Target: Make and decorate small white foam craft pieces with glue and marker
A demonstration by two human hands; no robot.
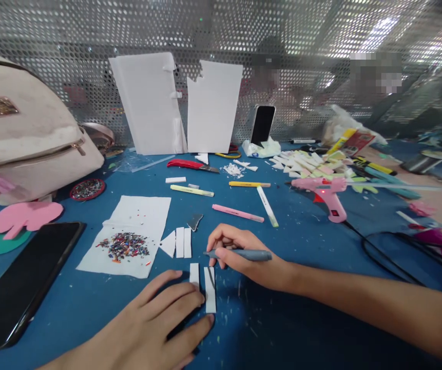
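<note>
My right hand [239,252] holds a grey-blue marker [257,255], its tip pointing left, just above a white foam strip [210,295] that has a dark mark near its top. Spread on the blue table, my left hand [159,324] has fingertips at the left side and lower end of that strip. Another white strip [194,275] lies partly under its fingers. Further up are two upright white strips [184,242] side by side and a white triangle [169,244]. A small dark shard [195,221] lies above them.
White paper [128,216] with beads lies left, near a black phone [24,282]. Highlighters, including a pink one [238,213], and a red cutter [190,164] lie ahead. A pink glue gun [326,195] with a black cable is at right. White foam boards [215,108] stand behind.
</note>
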